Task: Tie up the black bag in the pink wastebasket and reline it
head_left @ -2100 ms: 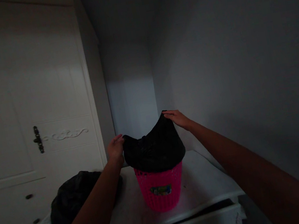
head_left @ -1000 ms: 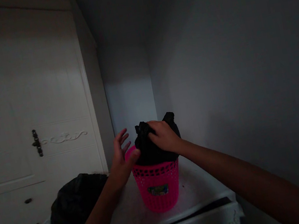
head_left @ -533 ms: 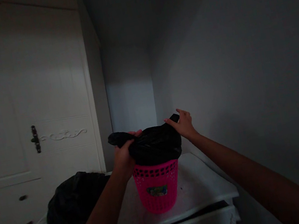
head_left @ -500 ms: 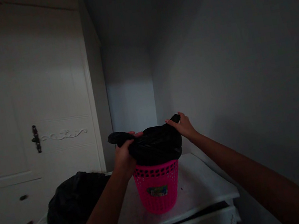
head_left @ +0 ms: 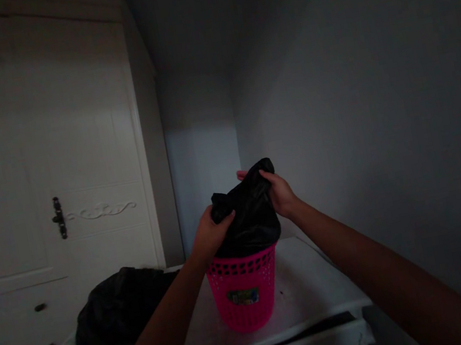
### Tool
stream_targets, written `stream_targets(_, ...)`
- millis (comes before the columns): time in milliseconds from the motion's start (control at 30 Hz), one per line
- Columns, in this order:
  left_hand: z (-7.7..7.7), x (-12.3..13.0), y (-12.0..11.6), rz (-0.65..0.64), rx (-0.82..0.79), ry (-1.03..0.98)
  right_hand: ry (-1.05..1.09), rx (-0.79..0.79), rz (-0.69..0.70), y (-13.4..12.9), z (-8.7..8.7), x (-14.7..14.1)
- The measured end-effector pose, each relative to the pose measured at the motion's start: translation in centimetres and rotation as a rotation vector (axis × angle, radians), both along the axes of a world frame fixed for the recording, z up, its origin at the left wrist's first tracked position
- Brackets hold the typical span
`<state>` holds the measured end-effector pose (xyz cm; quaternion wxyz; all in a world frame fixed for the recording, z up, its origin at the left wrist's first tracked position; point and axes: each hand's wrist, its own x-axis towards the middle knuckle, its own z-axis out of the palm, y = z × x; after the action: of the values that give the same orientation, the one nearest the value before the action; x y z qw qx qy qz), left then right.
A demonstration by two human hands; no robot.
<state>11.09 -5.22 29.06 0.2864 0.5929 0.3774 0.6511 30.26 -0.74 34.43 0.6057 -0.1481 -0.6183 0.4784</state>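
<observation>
A pink plastic basket [head_left: 243, 280] with a perforated wall and a small label stands upright on a white dresser top. Black plastic bag [head_left: 250, 219] material bulges above its rim and covers the opening. My left hand [head_left: 212, 232] grips the bag's gathered edge at the left, thumb on the near side. At the upper right, my right hand [head_left: 280, 190] pinches a raised part of the same bag, its thumb in front and some fingertips showing behind. What lies inside the basket is hidden.
Another black plastic bag [head_left: 121, 313] lies heaped on the left of the dresser [head_left: 313, 288], whose front drawer is slightly ajar. A white wardrobe [head_left: 85, 132] rises behind on the left. A grey wall [head_left: 358, 114] runs along the right.
My left hand has moved right and slightly up, closer to my right hand. The bag's right part is pulled higher, and its long left flap is now bunched in my left hand.
</observation>
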Motion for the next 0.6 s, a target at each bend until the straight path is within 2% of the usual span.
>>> stream_targets(100,0.2,0.2,0.0,-0.097,-0.104,0.1,-0.012,-0.024,0.086,-1.2,0.8,-1.1)
stream_targets(200,0.3,-0.1,-0.3,-0.102,-0.176,0.04,0.046,0.027,0.012,-1.0,0.5,-1.2)
stream_targets(300,0.2,-0.7,-0.8,-0.163,-0.166,-0.148,0.091,0.029,-0.08,-0.2,-0.7,-0.2)
stream_targets(367,0.3,-0.8,-0.8,-0.243,-0.165,-0.241,0.009,-0.08,-0.019,0.2,-1.8,0.5)
stream_targets(433,0.2,-0.7,-0.7,-0.305,-0.182,-0.267,-0.123,-0.174,0.097,0.3,-2.9,0.5)
stream_targets(500,0.1,-0.4,-0.4,-0.305,-0.218,-0.251,-0.166,-0.2,0.144,0.3,-3.7,-0.1)
stream_targets(600,-0.4,0.0,0.1,-0.246,-0.27,-0.226,0.035,-0.194,0.075,0.6,-4.0,-1.8)
